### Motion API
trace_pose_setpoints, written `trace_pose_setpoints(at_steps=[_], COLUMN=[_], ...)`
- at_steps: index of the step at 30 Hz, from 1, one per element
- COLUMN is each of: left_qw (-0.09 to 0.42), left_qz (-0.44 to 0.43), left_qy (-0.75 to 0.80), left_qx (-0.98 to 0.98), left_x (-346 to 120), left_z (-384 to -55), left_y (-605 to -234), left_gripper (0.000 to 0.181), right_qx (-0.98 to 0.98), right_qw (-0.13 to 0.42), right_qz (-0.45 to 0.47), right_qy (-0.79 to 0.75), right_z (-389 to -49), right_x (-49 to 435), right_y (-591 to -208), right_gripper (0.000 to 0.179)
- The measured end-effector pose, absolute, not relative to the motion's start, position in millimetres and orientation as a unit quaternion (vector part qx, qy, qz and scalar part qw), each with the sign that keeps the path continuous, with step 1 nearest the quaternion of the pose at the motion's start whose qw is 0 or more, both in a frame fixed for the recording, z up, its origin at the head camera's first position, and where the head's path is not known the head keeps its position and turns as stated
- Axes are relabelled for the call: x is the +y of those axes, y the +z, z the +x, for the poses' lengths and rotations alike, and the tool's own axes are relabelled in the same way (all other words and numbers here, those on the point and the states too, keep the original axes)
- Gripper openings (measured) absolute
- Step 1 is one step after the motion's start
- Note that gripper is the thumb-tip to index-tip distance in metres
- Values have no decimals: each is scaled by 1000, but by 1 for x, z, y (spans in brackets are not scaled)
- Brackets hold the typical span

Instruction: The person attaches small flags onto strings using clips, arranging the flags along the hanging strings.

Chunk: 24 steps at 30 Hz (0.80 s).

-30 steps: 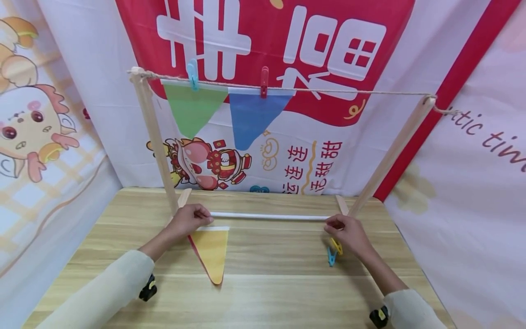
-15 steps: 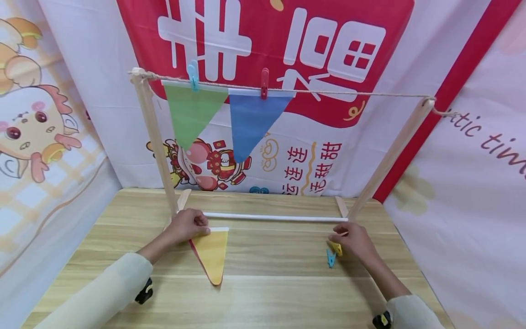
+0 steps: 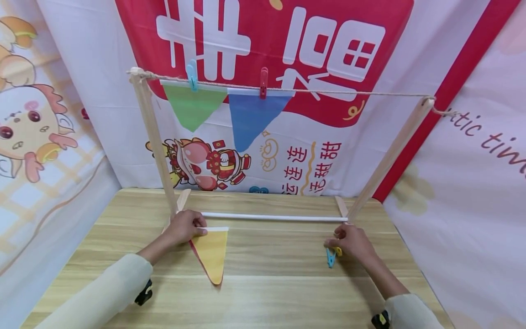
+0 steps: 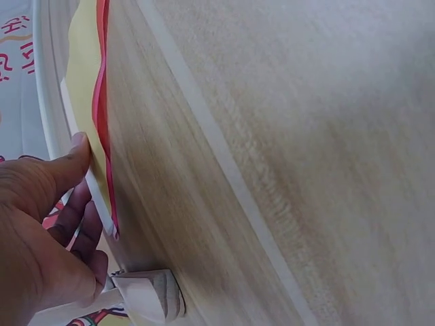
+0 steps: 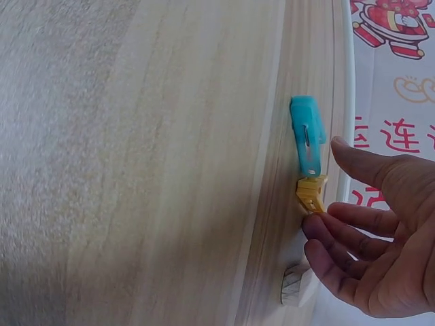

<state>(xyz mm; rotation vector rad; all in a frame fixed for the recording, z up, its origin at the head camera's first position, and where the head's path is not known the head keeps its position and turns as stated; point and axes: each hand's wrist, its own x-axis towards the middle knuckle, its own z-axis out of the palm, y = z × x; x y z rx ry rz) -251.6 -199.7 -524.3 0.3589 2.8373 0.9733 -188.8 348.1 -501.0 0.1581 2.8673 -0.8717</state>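
In the head view, a yellow pennant (image 3: 215, 253) with a white top band lies on the table over a red one, whose edge (image 4: 102, 102) shows in the left wrist view. My left hand (image 3: 186, 227) pinches its top left corner, thumb on the yellow face and fingers curled at the band. A blue clothespin (image 5: 307, 134) and a yellow clothespin (image 5: 312, 193) lie end to end on the table. My right hand (image 3: 351, 240) is over them, thumb and fingers apart; its fingertips are right at the yellow one and the thumb near the blue one.
A wooden frame with a left post (image 3: 153, 137) and right post (image 3: 390, 157) carries a twine line (image 3: 349, 92). A green pennant (image 3: 193, 107) and blue pennant (image 3: 256, 116) hang from it by clothespins. A white rod (image 3: 271, 217) runs between the post bases.
Both hands have come off the white rod. My left hand has moved down to the yellow pennant's corner, my right hand down to the clothespins. The hanging pennants sway.
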Motion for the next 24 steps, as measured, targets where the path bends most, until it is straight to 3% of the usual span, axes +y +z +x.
trace_pose_setpoints(at_steps=[9,16,24], left_qw=[48,14,33], left_qz=[100,109,111], left_qy=[327,327,325], left_qx=[939,939,939], left_x=[-198,-197,-195], left_z=[-248,-243,-245], left_y=[-521,-521,-521], left_gripper=[11,16,18], right_qx=[955,956,954], right_qw=[82,89,86], right_qz=[69,80,80], right_qy=[-278,-267,-277], right_z=[-190,-187,-189], right_x=[345,342,339], right_y=[-499,-499,-503], right_gripper=[63,47,43])
